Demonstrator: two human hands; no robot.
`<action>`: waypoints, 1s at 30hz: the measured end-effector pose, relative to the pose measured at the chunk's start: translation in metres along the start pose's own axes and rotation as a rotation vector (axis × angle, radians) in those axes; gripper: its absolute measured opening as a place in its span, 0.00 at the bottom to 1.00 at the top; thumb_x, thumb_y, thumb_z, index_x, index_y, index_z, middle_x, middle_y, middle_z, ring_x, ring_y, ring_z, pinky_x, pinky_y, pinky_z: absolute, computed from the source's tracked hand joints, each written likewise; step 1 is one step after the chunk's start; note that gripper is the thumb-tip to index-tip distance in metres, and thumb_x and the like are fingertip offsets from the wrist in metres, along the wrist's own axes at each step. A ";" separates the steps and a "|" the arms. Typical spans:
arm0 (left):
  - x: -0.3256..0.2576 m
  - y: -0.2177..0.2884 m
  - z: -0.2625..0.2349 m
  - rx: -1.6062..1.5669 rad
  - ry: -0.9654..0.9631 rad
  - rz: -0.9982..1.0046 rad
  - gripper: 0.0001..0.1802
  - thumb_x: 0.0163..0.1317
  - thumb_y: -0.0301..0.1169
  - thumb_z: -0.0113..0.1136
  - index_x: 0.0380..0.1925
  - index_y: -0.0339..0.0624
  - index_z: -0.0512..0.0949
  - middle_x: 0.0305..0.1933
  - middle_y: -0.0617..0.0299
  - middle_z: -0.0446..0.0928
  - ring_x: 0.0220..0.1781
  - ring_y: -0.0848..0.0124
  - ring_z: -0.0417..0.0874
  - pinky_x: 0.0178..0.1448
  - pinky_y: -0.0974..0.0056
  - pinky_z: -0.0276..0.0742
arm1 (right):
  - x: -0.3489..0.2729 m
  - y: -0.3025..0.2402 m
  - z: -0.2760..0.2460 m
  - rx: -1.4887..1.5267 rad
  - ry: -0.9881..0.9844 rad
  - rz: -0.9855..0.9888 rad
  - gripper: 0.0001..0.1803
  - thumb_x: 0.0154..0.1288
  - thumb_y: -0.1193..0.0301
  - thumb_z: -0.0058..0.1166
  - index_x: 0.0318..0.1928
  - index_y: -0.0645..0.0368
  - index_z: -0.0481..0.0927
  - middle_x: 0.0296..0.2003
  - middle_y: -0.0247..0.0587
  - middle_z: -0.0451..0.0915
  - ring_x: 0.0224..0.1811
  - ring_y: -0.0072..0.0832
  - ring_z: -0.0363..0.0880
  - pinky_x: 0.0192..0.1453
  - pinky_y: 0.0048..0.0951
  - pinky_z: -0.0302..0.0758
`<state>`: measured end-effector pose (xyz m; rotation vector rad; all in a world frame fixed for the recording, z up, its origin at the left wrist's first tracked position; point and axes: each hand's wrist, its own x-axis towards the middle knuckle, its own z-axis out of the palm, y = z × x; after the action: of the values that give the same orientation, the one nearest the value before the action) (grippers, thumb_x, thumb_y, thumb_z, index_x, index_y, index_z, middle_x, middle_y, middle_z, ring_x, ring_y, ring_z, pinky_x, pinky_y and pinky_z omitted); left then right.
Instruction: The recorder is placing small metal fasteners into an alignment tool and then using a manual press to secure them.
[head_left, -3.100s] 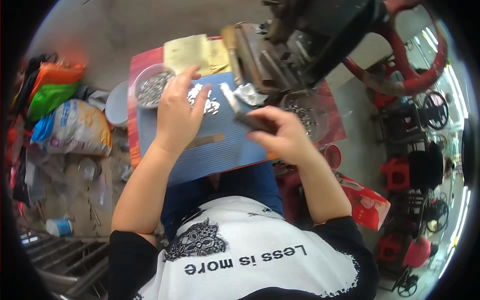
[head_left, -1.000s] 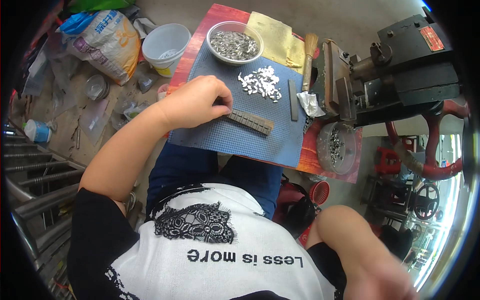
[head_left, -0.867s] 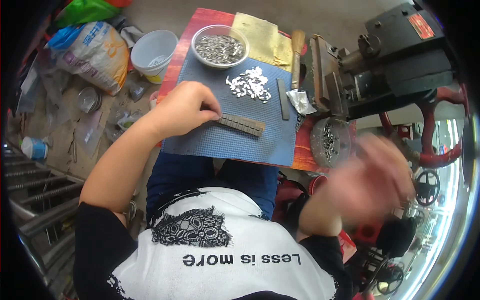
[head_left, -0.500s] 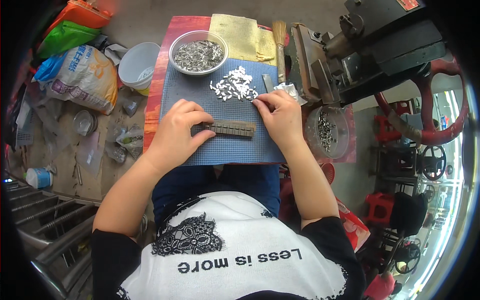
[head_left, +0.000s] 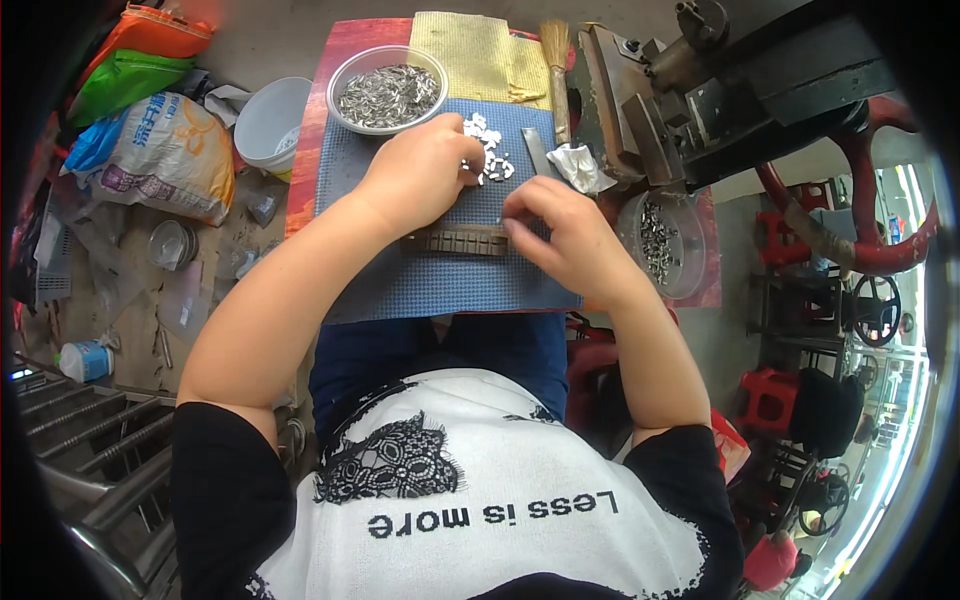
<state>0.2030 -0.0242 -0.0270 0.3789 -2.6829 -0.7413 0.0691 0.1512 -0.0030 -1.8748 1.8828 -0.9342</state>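
On a blue textured mat (head_left: 360, 285) lies a slotted dark metal bar (head_left: 455, 241). My left hand (head_left: 425, 168) is over the small white pieces (head_left: 492, 170), its fingers curled and pinched at their edge; it covers part of the pile, and what is between the fingertips is hidden. Close to the bar's right end is my right hand (head_left: 562, 232), thumb and index finger drawn together; anything between them is too small to make out. A clear round bowl (head_left: 335, 95) full of small silvery metal pieces (head_left: 390, 97) stands beyond my left hand.
Right of the mat are a flat metal strip (head_left: 535, 150), crumpled white paper (head_left: 580, 170), a brush (head_left: 556, 85) and a heavy machine (head_left: 650, 130). A clear tub (head_left: 680, 255) holds dark metal pieces. A white bucket (head_left: 270, 125) and sack (head_left: 165, 160) stand at left.
My left hand has left the metal bar's left end and moved up and right to the white pieces. My right hand has come down from the pile to the bar's right end.
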 end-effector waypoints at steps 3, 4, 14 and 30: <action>0.005 0.002 0.002 0.034 -0.032 0.000 0.04 0.58 0.30 0.66 0.34 0.44 0.85 0.42 0.54 0.79 0.46 0.54 0.83 0.50 0.53 0.80 | -0.005 -0.007 0.001 -0.083 -0.086 -0.052 0.07 0.60 0.78 0.60 0.38 0.64 0.77 0.36 0.47 0.77 0.41 0.45 0.78 0.47 0.39 0.77; 0.005 0.001 0.005 0.013 -0.033 -0.003 0.05 0.59 0.29 0.66 0.34 0.43 0.84 0.41 0.54 0.78 0.46 0.53 0.82 0.50 0.53 0.78 | -0.006 -0.010 0.001 -0.130 -0.135 -0.065 0.08 0.58 0.78 0.60 0.38 0.64 0.77 0.36 0.47 0.76 0.42 0.45 0.77 0.48 0.39 0.76; -0.028 -0.002 -0.020 -0.213 0.060 0.042 0.05 0.60 0.24 0.65 0.35 0.35 0.79 0.41 0.56 0.76 0.39 0.61 0.78 0.45 0.60 0.75 | -0.006 -0.020 0.006 -0.320 -0.119 -0.106 0.08 0.55 0.78 0.61 0.35 0.63 0.78 0.35 0.47 0.77 0.42 0.46 0.78 0.48 0.41 0.76; -0.061 0.006 -0.040 -0.319 -0.202 -0.127 0.07 0.58 0.25 0.68 0.32 0.33 0.81 0.35 0.60 0.73 0.28 0.73 0.70 0.35 0.65 0.71 | 0.025 0.016 0.021 -0.335 0.202 -0.054 0.06 0.59 0.74 0.67 0.36 0.60 0.85 0.37 0.41 0.82 0.43 0.41 0.80 0.48 0.37 0.77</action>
<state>0.2726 -0.0167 -0.0068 0.4134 -2.6752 -1.2866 0.0682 0.1211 -0.0231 -2.0954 2.2352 -0.8985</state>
